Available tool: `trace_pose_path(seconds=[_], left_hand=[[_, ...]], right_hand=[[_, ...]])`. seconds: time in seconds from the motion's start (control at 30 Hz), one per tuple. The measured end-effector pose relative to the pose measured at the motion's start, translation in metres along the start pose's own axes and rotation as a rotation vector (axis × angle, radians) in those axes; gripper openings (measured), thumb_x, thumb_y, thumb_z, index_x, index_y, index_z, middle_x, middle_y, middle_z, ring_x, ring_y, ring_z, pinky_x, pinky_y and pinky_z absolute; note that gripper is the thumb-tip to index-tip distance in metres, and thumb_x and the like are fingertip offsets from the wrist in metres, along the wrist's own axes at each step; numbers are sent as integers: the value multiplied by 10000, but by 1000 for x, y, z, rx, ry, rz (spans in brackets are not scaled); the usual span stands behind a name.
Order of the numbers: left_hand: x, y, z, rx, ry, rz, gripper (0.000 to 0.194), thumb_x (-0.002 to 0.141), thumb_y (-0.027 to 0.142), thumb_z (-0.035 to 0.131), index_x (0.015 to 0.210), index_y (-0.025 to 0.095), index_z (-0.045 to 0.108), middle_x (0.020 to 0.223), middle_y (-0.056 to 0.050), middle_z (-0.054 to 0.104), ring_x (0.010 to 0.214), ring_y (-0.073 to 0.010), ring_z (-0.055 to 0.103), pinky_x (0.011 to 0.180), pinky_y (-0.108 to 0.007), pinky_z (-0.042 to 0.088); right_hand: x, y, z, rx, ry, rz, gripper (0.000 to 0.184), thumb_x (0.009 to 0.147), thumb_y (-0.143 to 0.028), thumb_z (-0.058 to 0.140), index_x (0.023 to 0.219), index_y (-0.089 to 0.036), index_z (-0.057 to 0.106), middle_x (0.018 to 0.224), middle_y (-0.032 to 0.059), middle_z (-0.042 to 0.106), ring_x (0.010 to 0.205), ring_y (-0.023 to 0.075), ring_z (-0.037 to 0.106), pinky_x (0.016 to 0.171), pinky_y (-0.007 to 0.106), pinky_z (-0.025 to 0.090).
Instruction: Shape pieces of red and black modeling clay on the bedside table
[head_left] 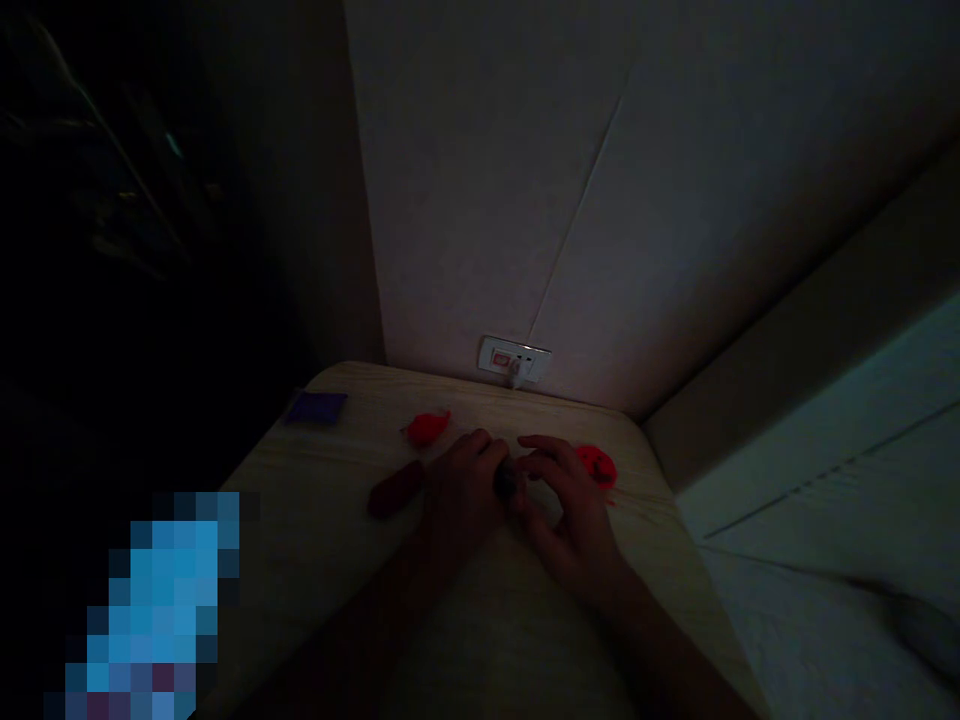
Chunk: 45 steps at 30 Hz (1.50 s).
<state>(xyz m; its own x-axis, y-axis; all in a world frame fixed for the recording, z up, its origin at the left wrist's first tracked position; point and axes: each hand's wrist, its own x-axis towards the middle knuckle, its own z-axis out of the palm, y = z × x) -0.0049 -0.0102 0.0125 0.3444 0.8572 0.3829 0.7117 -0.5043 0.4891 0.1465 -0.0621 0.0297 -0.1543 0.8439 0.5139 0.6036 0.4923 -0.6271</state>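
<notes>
Dim light blurs much of the detail. Both hands meet over the middle of a wooden table. My left hand is closed around a small dark object whose kind I cannot make out. The thumb and forefinger of my right hand pinch at the same object's right side, its other fingers loosely bent. Left of my left hand lies a dark red oblong piece. Behind it sits a bright red lump, apparently in clear wrap. A round red piece with dark marks is partly hidden behind my right hand.
A purple packet lies at the back left corner of the table. A wall socket with a plug sits just behind the table. A pale panelled surface borders the right side. At lower left is a pixelated blue patch.
</notes>
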Motion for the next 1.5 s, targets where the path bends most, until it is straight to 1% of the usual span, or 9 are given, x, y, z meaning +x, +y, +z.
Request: trace_pose_path(seconds=[0.17,0.33,0.47,0.7,0.93,1.07,1.23,1.37,1.5], left_hand=[[2,-1,1,4,36,-15,29,841,206,612,818,221,602,899,-31,659,853,-213,618,718,-335,438],[3,-2,0,-18,-9,-26,49,852,258,637,843,220,607,921,-37,666,864,-219,623,698,-331,438],[2,-3,0,-26,-24,-46,48,862,239,618,819,221,607,906,-36,662,858,-218,629,676,-327,431],[-1,-2,5,-63,-22,21,73,864,212,595,798,219,624,881,-34,657,804,-198,621,659,-316,427],[1,-6,4,-73,-26,30,35,833,213,619,858,209,644,917,-42,666,858,-214,632,716,-322,459],[-2,-8,6,-126,-59,80,148,818,195,622,950,212,687,963,-43,675,904,-220,642,747,-322,470],[-3,-5,6,-163,-113,53,194,805,204,649,986,238,710,975,-20,673,845,-195,642,679,-309,455],[0,-4,4,-130,-92,-1,139,801,206,661,925,232,719,932,-23,646,816,-189,622,653,-303,444],[2,-6,4,-123,-95,-37,69,812,211,668,850,212,724,926,-34,633,843,-193,615,705,-305,465]], right_hand=[[-3,4,3,-13,50,-22,355,908,-230,625,1264,-235,635,1296,139,599,1111,284,622,911,460,564],[-5,1,5,-96,-46,-60,497,892,-249,661,1384,-231,599,1453,174,521,1214,332,587,981,524,542],[-3,-2,3,-46,-69,-28,406,894,-235,652,1300,-224,650,1443,168,525,1188,318,605,992,514,541],[2,0,4,67,-27,39,141,887,-226,619,1024,-216,650,1199,130,625,1217,306,584,986,461,532],[-3,0,4,-7,-30,1,366,877,-245,683,1242,-222,667,1376,160,587,1215,312,597,1017,496,515],[-1,3,5,104,-14,4,238,867,-223,719,1103,-248,705,1273,119,635,1160,276,634,986,447,537],[2,12,6,141,-32,7,148,858,-214,722,998,-243,688,1212,109,644,1115,269,648,950,427,553],[1,20,8,155,14,15,126,896,-216,687,1015,-246,713,1130,97,675,1031,238,668,895,403,567],[-1,29,14,262,67,125,134,909,-283,704,1019,-262,777,1116,95,705,1031,234,689,914,423,571]])
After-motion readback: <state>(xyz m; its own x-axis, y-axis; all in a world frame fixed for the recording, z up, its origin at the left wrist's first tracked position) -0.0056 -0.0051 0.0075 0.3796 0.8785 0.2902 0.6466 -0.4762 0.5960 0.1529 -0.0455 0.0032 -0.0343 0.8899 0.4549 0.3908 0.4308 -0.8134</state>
